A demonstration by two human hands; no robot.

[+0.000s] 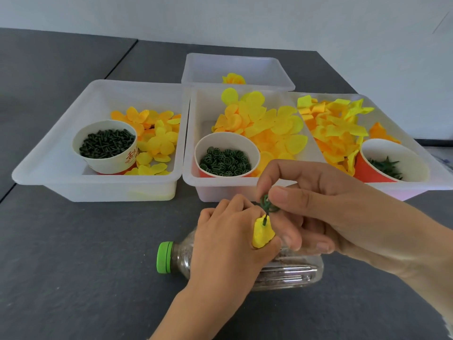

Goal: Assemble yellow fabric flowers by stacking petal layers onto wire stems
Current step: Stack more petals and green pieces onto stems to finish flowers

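Note:
My left hand (228,239) grips a bunched yellow flower (262,233) with a short dark green stem tip sticking up out of it. My right hand (326,207) pinches a green ring piece (268,204) between thumb and forefinger, right at the stem's tip. Both hands meet above a bottle at the table's front. Three white trays hold loose yellow and orange petals: a left tray (61,158), a middle tray (193,133) and a right tray (416,148). One finished yellow flower (233,79) lies in the far tray (235,62).
A clear plastic bottle (289,271) with a green cap (164,257) lies on its side under my hands. Paper cups hold green parts: pegs (106,143) at left, rings (224,161) in the middle, spiky leaves (387,165) at right. The table (73,253) is dark grey.

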